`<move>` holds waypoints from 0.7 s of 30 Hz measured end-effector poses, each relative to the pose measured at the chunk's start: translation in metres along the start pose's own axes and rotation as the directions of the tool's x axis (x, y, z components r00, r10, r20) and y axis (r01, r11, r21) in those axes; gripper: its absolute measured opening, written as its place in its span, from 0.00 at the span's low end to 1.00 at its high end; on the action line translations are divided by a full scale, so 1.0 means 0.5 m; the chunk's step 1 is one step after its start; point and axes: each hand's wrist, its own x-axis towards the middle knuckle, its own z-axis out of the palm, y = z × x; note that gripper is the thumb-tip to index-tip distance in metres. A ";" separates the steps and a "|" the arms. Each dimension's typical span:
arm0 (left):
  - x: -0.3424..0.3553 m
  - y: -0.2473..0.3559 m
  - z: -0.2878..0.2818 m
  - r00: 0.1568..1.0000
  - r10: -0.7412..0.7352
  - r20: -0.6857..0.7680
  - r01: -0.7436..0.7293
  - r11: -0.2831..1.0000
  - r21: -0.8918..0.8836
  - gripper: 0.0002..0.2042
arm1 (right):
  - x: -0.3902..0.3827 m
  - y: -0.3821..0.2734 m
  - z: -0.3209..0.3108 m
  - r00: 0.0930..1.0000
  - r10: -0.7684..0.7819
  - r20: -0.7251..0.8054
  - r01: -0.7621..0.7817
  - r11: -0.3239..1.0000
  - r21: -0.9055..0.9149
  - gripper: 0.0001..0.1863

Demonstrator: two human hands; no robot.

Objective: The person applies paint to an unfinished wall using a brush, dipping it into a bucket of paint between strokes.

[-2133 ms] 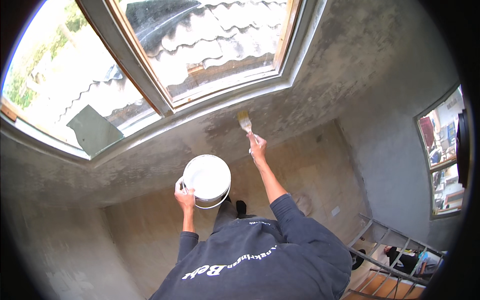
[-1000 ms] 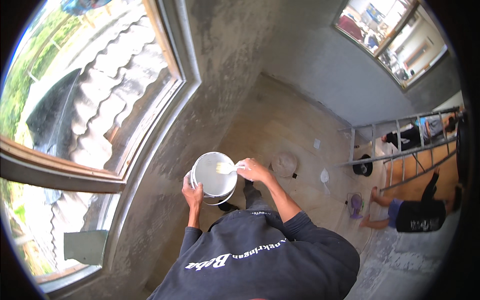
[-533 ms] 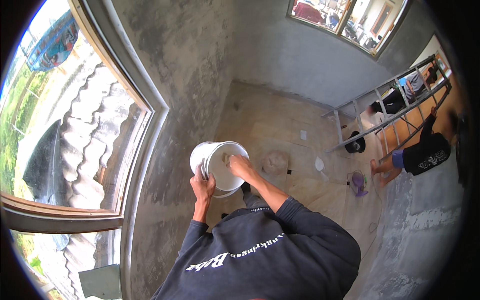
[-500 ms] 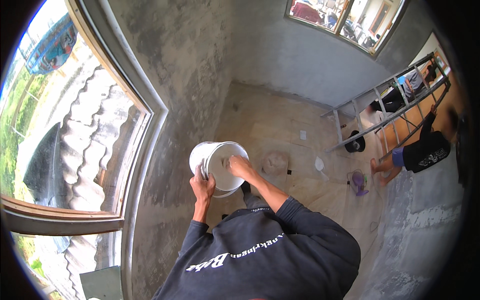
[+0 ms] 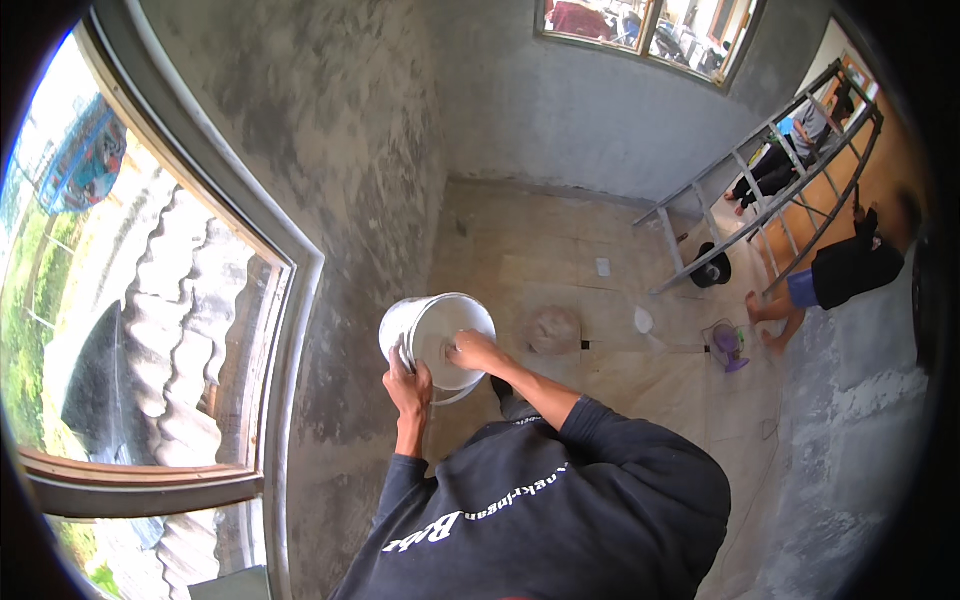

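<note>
A white plastic bucket is tilted in front of me, its open mouth turned toward my right. My left hand grips it at the near side, fingers against the outer wall by the rim. Reaching over the mouth, my right hand is closed, with its fingertips down inside the bucket. Whatever those fingers hold is too small and hidden to name. The inner wall looks pale, and the bottom is hard to make out. A thin handle hangs below the bucket.
A metal ladder leans at the right, near a black bucket and a person in a black shirt. A purple fan stands on the floor. Close on my left are a rough wall and a window frame.
My view has shifted slightly. My right hand has moved a little lower in the bucket's mouth, while my left keeps its grip. The person by the ladder has turned somewhat.
</note>
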 end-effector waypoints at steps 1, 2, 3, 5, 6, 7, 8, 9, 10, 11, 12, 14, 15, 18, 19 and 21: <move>-0.002 -0.011 0.008 0.996 0.017 -0.086 -0.021 0.999 -0.035 0.21 | 0.001 0.004 -0.001 1.000 -0.018 -0.020 0.018 1.000 0.014 0.14; 0.001 -0.007 0.007 0.986 0.031 -0.163 -0.042 0.997 -0.070 0.20 | 0.000 0.010 0.003 0.999 -0.028 -0.039 0.029 0.999 0.032 0.14; 0.005 -0.004 0.001 0.988 0.044 -0.151 -0.054 0.996 -0.067 0.20 | 0.000 0.017 0.009 0.999 -0.019 -0.050 0.022 0.999 0.045 0.14; 0.009 0.008 -0.014 0.983 -0.185 -0.018 0.184 0.982 -0.043 0.20 | 0.002 0.032 0.020 0.961 -0.160 -0.226 0.144 0.986 -0.084 0.13; 0.010 0.004 -0.008 0.984 -0.177 -0.008 0.176 0.983 -0.041 0.20 | 0.008 0.034 0.025 0.961 -0.151 -0.233 0.136 0.988 -0.078 0.13; 0.009 -0.004 0.003 0.993 -0.118 -0.016 0.118 0.993 -0.032 0.20 | 0.019 0.032 0.031 0.990 -0.079 -0.117 0.070 0.994 -0.085 0.11; 0.014 -0.005 0.005 0.998 -0.059 -0.032 0.058 0.998 -0.023 0.20 | 0.026 0.018 0.023 1.000 -0.013 0.000 0.013 0.995 -0.100 0.10; 0.014 -0.005 0.005 0.998 -0.051 -0.030 0.051 0.998 -0.021 0.20 | 0.023 0.008 0.018 1.000 -0.013 -0.007 0.013 0.995 -0.096 0.10; 0.011 -0.005 0.003 0.997 -0.083 0.008 0.083 0.996 -0.027 0.21 | 0.016 -0.003 0.015 1.000 0.003 0.031 -0.001 0.997 -0.075 0.10; 0.017 -0.002 0.000 0.993 -0.108 0.038 0.109 0.993 -0.033 0.21 | 0.015 -0.017 0.002 0.998 0.011 0.063 -0.008 0.998 -0.057 0.10; 0.024 -0.004 -0.002 0.995 -0.095 0.031 0.096 0.995 -0.033 0.21 | 0.018 -0.022 -0.005 0.999 0.004 0.050 -0.001 0.998 -0.056 0.10; 0.032 -0.003 0.001 1.000 0.031 -0.004 -0.031 0.995 -0.099 0.22 | 0.017 -0.020 -0.014 1.000 -0.027 -0.002 0.027 0.998 -0.048 0.13; 0.037 0.001 0.004 0.999 0.036 0.001 -0.036 0.994 -0.104 0.22 | 0.027 -0.007 -0.010 1.000 -0.020 -0.008 0.020 0.999 -0.049 0.13; 0.053 0.002 0.000 0.987 -0.054 0.150 0.059 0.998 -0.031 0.22 | 0.049 0.012 -0.004 0.999 0.015 0.029 -0.014 0.999 -0.043 0.14; 0.055 0.001 0.000 0.979 -0.070 0.191 0.071 0.997 -0.001 0.22 | 0.042 0.018 -0.005 1.000 0.017 0.003 -0.017 1.000 -0.015 0.14; 0.070 -0.002 -0.010 0.972 -0.077 0.221 0.070 0.997 0.039 0.22 | 0.034 -0.005 -0.031 0.999 0.006 -0.034 -0.006 1.000 0.019 0.14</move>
